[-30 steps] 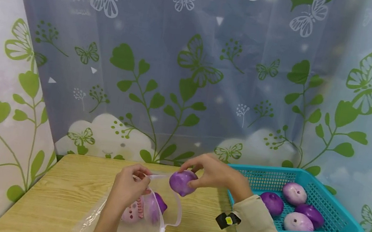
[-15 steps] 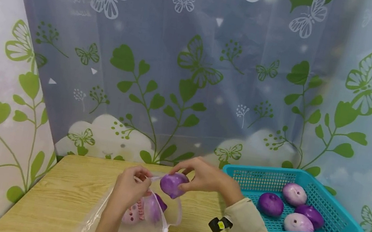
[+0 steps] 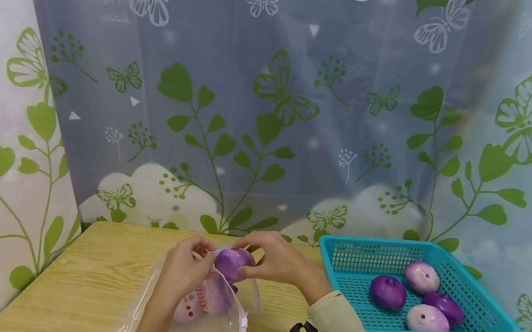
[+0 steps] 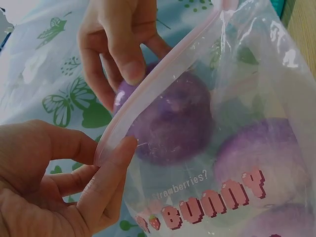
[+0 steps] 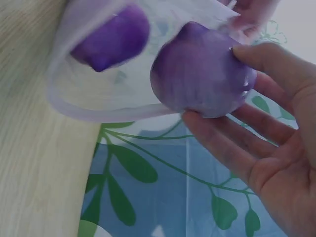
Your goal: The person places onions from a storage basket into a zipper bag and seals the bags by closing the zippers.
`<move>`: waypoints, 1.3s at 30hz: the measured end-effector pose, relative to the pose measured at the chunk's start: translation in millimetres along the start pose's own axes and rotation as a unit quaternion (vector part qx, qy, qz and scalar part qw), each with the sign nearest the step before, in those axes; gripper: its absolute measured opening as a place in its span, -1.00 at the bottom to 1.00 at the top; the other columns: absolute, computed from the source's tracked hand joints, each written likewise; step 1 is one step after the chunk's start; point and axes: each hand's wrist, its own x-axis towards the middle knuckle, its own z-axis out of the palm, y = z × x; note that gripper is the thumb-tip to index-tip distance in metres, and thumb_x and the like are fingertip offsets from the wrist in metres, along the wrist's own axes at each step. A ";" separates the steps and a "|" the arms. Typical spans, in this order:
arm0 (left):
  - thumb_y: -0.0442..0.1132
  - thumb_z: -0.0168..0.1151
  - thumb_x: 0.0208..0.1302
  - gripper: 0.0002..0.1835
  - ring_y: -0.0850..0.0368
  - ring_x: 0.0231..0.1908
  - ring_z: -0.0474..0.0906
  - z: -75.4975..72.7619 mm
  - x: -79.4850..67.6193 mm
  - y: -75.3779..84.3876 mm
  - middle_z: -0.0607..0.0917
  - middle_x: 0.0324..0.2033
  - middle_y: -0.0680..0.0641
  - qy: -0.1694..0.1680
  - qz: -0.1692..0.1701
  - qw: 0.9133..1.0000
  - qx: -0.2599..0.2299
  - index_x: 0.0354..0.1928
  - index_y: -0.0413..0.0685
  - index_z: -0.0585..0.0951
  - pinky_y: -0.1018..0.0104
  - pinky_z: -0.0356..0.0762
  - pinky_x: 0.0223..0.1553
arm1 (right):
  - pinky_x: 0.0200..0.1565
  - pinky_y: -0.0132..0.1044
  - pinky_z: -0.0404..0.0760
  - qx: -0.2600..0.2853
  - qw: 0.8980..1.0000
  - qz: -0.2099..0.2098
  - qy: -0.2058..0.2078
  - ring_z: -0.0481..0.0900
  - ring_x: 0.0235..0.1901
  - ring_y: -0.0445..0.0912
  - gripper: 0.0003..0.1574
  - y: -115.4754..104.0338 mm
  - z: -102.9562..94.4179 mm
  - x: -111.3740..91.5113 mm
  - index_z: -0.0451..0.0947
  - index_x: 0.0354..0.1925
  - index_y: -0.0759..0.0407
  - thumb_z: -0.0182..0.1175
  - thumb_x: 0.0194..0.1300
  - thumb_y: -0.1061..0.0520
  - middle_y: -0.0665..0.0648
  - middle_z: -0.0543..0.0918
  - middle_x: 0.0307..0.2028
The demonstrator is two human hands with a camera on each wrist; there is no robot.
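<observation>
My right hand [image 3: 278,259] grips a purple onion [image 5: 202,74] between thumb and fingers, right at the mouth of a clear zip bag [image 4: 237,94]. In the left wrist view part of that onion shows through the plastic, behind the pink zip edge. My left hand [image 3: 186,269] pinches the bag's rim with thumb and forefinger, so the mouth gapes. Inside the bag lies another purple onion [image 5: 116,37], and a paler round one shows behind the printed "BUNNY" lettering [image 4: 215,200]. The white zip slider [image 3: 243,323] hangs at the near corner of the mouth.
A turquoise mesh basket [image 3: 373,242] stands at the right of the wooden table [image 3: 92,255], holding several onions: a dark purple onion [image 3: 388,292] and a pale onion [image 3: 428,319] among them. A curtain [image 3: 271,132] with leaves and butterflies hangs behind the table.
My right hand has carried the onion leftward and slightly down, from beside the bag to its mouth. The left hand keeps its pinch on the rim; the zip slider has shifted slightly right.
</observation>
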 end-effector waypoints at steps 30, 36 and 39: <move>-0.34 0.18 0.33 -0.81 0.13 -0.49 0.75 -4.7 2.0 0.3 0.68 -0.24 -0.14 0.005 -0.019 1.000 0.007 -0.09 -0.23 0.67 0.46 0.51 -0.63 | -0.17 -0.63 0.69 -0.021 0.995 -0.008 -0.096 0.83 -0.19 -0.08 -0.34 3.4 42.5 9.0 0.60 0.25 0.22 0.07 0.25 0.57 0.21 0.70 0.20; -0.36 0.18 0.32 -0.83 0.11 -0.48 0.76 -4.8 2.1 -0.4 0.68 -0.27 -0.16 0.012 -0.016 1.000 -0.001 -0.11 -0.23 0.67 0.45 0.61 -0.56 | -0.20 -0.60 0.68 -0.010 0.993 0.006 -0.116 0.81 -0.17 -0.10 -0.21 1.3 45.0 7.4 0.58 0.29 0.19 -0.03 0.17 0.64 0.19 0.68 0.24; -0.36 0.18 0.34 -0.83 0.13 -0.48 0.75 -5.4 1.8 0.1 0.68 -0.26 -0.17 0.015 -0.013 1.000 -0.005 -0.11 -0.24 0.67 0.45 0.63 -0.54 | -0.23 -0.59 0.68 -0.013 0.993 0.008 -0.115 0.83 -0.16 0.01 -0.24 -1.3 41.6 6.0 0.58 0.27 0.21 0.00 0.18 0.63 0.22 0.68 0.24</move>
